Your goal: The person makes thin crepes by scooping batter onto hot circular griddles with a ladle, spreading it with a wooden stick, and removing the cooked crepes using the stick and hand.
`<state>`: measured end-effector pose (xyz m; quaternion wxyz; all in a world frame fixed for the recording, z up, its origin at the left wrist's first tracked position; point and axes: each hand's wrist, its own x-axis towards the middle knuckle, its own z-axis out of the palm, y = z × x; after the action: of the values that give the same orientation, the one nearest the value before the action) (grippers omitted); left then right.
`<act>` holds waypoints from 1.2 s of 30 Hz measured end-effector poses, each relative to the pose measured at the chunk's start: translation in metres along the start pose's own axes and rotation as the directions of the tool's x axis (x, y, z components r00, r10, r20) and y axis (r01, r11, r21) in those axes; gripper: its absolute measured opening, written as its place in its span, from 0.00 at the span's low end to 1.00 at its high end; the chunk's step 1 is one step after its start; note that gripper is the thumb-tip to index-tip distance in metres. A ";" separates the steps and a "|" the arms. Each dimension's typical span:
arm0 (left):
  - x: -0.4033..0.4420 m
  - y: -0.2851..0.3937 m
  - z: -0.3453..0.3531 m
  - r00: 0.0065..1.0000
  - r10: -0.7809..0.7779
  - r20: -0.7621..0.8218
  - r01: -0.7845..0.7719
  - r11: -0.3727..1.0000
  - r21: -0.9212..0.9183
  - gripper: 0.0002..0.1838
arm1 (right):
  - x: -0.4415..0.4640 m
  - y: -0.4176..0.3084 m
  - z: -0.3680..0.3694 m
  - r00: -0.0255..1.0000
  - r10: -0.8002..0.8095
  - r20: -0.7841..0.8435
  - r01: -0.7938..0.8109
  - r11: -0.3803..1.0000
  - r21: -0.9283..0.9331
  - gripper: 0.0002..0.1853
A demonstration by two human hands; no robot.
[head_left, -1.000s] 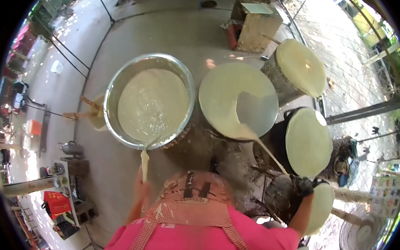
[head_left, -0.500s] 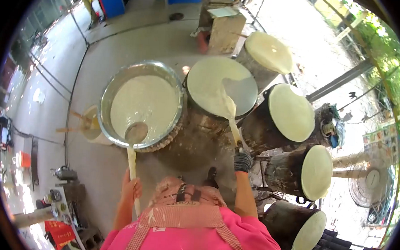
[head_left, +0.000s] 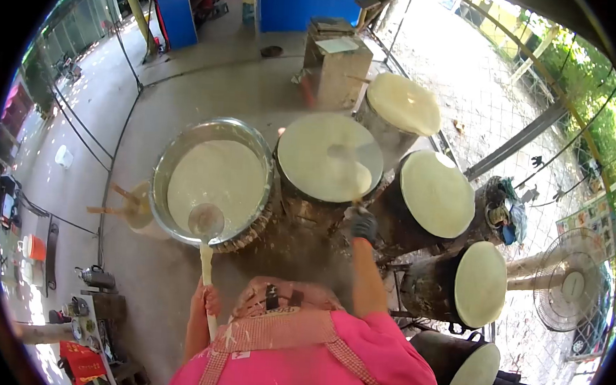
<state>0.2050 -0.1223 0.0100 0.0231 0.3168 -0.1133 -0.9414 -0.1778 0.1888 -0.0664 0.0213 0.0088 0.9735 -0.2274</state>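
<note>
My left hand (head_left: pixel 207 301) is wrapped round the pale handle of a ladle (head_left: pixel 206 220). The ladle's bowl rests over the batter (head_left: pixel 219 167) inside a large metal basin (head_left: pixel 156 198). In a dark glove, my right hand (head_left: pixel 364 225) grips a batter-coated spreader (head_left: pixel 362 176), smeared by motion. Its end lies on a round griddle (head_left: pixel 382 161), on a thin pale layer of batter (head_left: pixel 317 148). A greyer patch shows near the middle of that layer.
More round griddles covered with pale sheets stand at the right: a far one (head_left: pixel 404 103), a near one (head_left: pixel 437 194), one beside the fan (head_left: pixel 481 285) and the lowest (head_left: pixel 472 379). A bucket with wooden handles (head_left: pixel 138 211) stands left of the basin.
My right hand has moved the spreader across the griddle, and pale batter now covers much of the grey area at its right. My left hand still holds the ladle over the basin. The view has shifted slightly.
</note>
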 end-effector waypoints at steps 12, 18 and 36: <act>0.018 -0.036 0.087 0.975 -0.112 -0.194 0.152 0.967 0.205 0.19 | 0.032 0.014 -0.023 0.998 -0.044 0.049 0.051 0.987 -0.149 0.19; 0.050 -0.026 0.059 0.918 -0.360 0.166 0.344 0.931 0.120 0.16 | 0.021 0.015 -0.085 0.986 -0.083 -0.148 0.112 0.974 0.196 0.17; 0.072 -0.072 0.120 0.963 -0.195 -0.187 0.212 0.975 0.074 0.15 | 0.206 0.032 -0.074 0.995 -0.011 0.101 -0.025 0.936 0.352 0.17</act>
<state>0.0776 -0.0365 0.0440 -0.0785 0.4106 -0.1216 -0.9003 -0.3851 0.2517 -0.0234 0.0698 0.0044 0.9146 -0.3983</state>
